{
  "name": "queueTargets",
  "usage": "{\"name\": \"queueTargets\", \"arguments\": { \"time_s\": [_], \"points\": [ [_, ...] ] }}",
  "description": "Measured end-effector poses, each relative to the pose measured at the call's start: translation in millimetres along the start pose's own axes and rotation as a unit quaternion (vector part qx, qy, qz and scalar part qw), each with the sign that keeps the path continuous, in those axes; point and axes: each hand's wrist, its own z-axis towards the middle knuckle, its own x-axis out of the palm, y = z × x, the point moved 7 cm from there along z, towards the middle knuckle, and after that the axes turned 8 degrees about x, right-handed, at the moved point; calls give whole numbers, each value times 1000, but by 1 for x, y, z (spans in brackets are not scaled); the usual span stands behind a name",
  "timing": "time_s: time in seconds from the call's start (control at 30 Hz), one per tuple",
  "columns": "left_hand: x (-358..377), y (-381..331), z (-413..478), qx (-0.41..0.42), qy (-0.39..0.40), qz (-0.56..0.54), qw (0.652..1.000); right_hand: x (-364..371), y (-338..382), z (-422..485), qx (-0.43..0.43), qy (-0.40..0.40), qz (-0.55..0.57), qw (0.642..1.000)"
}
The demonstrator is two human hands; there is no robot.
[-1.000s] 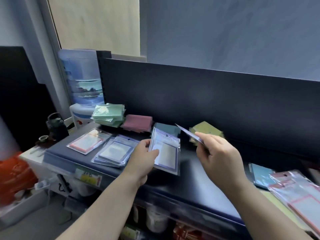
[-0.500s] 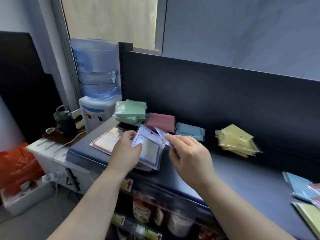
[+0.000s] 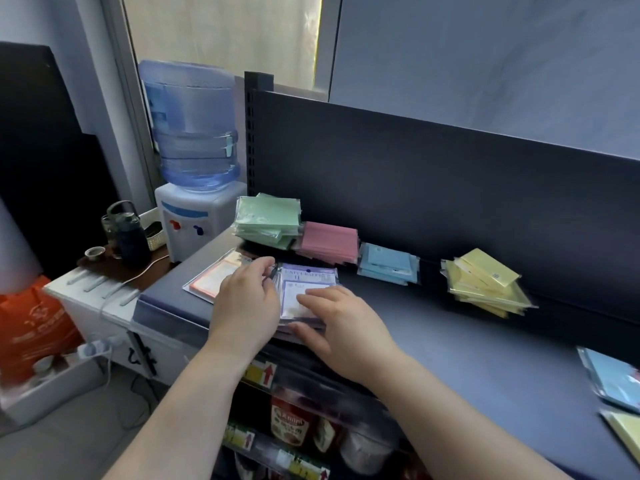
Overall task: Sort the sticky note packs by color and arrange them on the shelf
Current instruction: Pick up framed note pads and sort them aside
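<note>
Dark blue shelf top (image 3: 450,341) with a tall back panel, water dispenser (image 3: 194,216) at its left end.

Purple packs (image 3: 308,282) lie stacked flat near the front edge, between both hands.
- Left hand (image 3: 246,306): fingers curled round the stack's left edge, gripping it. Fingertips reach the far-left corner.
- Right hand (image 3: 343,327): fingers straight and loose, laid flat on the top pack, nothing grasped. Thumb runs along the stack's near edge.

Relative to the fingers:
- Orange-bordered pack (image 3: 214,275) lies flat just left of the left fingers, partly hidden under that hand.
- Green stack (image 3: 268,218) is just beyond the left fingertips, against the back panel.
- Pink stack (image 3: 329,242) is beyond the right fingertips, touching the green one.
- Blue stack (image 3: 388,263) is beyond and right of the right fingers, just beside the pink.
- Yellow stack (image 3: 485,282) is well right of the right hand, loosely fanned, apart from the blue.
- Loose blue pack (image 3: 609,379) and a yellow-green pack (image 3: 627,427) sit far right at the frame edge, cut off.

Lower shelf under the hands holds packaged goods, too blurred to read.
</note>
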Motion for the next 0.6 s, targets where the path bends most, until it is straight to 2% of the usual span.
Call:
{"name": "queueTargets", "arguments": {
  "time_s": [0.1,0.17,0.3,0.47,0.6],
  "points": [
    [9,-26,1,67,10,44,997,-23,-25,-9,51,-49,13,997],
    [21,-50,-1,116,25,66,991,-38,-47,-20,81,-86,-19,993],
    [58,-101,-11,212,70,75,972,-69,-101,-56,177,-107,-82,975],
    [110,-167,-35,294,139,56,944,-110,-161,-118,272,-129,-115,947],
    [151,-217,-63,326,204,39,922,-136,-203,-173,324,-147,-123,926]
  ]
}}
